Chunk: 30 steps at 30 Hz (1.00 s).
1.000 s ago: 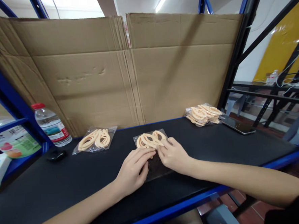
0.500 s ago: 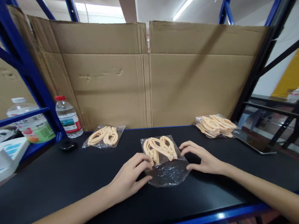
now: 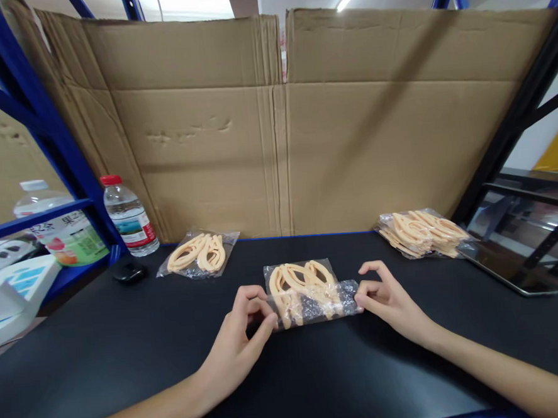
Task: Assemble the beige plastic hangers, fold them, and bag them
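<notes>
In the middle of the black table lies a clear plastic bag (image 3: 308,303) holding cream-coloured looped pieces (image 3: 283,278). Its near flap is folded up over the lower part of the pieces. My left hand (image 3: 243,328) pinches the flap's left corner between thumb and fingers. At the opposite corner, my right hand (image 3: 388,300) grips the flap with thumb and bent finger, its index finger raised. What the pieces are exactly, I cannot tell.
Another filled bag (image 3: 199,255) lies at the back left, near a black mouse (image 3: 129,272) and a red-capped water bottle (image 3: 129,218). A pile of filled bags (image 3: 422,233) sits back right beside a dark tablet-like slab (image 3: 509,267). Cardboard (image 3: 209,144) walls the back edge.
The bag's flap, flat towards me before, is now lifted and folded over the pieces. Both hands have closed on its corners. The view has shifted slightly.
</notes>
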{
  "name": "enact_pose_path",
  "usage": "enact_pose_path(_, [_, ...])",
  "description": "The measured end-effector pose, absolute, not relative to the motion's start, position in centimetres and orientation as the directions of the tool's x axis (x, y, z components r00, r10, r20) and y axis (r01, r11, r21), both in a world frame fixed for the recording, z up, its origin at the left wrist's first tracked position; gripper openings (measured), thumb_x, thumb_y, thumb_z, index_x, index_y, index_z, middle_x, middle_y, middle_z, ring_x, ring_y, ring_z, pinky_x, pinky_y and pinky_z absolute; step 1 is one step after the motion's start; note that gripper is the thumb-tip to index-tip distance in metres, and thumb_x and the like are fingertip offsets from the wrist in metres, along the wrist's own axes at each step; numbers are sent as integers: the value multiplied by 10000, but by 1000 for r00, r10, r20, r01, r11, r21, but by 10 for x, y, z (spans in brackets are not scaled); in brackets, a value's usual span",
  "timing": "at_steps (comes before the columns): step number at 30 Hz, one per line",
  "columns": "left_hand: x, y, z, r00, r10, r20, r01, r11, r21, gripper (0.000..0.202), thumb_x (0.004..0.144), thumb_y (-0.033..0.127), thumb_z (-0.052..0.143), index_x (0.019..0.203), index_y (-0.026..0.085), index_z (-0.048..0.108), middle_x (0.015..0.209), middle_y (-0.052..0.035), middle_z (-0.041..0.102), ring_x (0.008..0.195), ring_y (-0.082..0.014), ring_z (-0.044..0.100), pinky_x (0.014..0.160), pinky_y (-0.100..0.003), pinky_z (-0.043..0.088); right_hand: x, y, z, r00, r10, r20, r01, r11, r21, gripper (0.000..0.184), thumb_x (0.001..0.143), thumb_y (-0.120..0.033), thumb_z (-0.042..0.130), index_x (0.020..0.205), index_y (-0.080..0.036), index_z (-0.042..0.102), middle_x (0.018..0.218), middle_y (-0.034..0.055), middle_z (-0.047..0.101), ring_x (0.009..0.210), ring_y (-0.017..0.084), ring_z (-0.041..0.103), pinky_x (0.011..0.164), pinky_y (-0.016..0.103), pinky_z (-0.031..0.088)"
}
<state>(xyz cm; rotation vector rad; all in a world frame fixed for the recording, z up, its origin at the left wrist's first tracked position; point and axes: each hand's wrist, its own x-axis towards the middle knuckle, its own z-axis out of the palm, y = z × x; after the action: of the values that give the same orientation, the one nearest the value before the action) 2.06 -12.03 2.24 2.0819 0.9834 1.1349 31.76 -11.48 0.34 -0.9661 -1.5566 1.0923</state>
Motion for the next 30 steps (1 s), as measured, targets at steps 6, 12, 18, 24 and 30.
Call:
enact_pose_path(6, [18, -122, 26, 495, 740, 456, 470, -669, 575, 171, 945, 188, 373, 916, 221, 538, 815, 3, 595, 712, -128, 570, 672, -228, 450, 319, -116, 1, -271, 924, 270, 297, 347, -890, 180, 880, -358, 544, 850, -196, 616, 758, 7, 550, 700, 128, 526, 660, 243, 431])
enact_pose_path(12, [15, -122, 26, 529, 773, 349, 531, -623, 574, 111, 875, 218, 512, 970, 230, 568, 827, 0, 611, 737, -149, 593, 696, -247, 473, 323, -116, 4, -292, 932, 212, 322, 305, -896, 222, 780, -356, 669, 937, -207, 714, 775, 19, 564, 724, 145, 550, 696, 253, 470])
enact_pose_path(18, [11, -119, 11, 556, 720, 415, 540, -693, 479, 262, 811, 95, 558, 1030, 238, 571, 779, 9, 563, 684, -134, 576, 655, -236, 476, 323, -114, 1, -308, 919, 245, 424, 363, -829, 237, 784, -304, 666, 1007, -234, 707, 749, 8, 541, 708, 145, 557, 686, 256, 481])
enact_pose_path(24, [10, -117, 13, 550, 604, 577, 476, -794, 378, 303, 902, 95, 467, 1128, 261, 584, 835, -14, 529, 688, -110, 556, 621, -210, 467, 321, -119, 1, -296, 830, 473, 515, 555, -653, 168, 886, -264, 536, 925, -254, 699, 812, 39, 575, 754, 161, 587, 684, 268, 472])
enact_pose_path(30, [8, -127, 42, 414, 561, 717, 542, -785, 301, 239, 894, 80, 475, 1000, 241, 617, 984, -54, 550, 937, -171, 558, 800, -290, 487, 306, -125, 26, -208, 704, 679, 513, 670, -537, 136, 904, -252, 481, 854, -248, 607, 946, 80, 604, 908, 221, 589, 794, 327, 472])
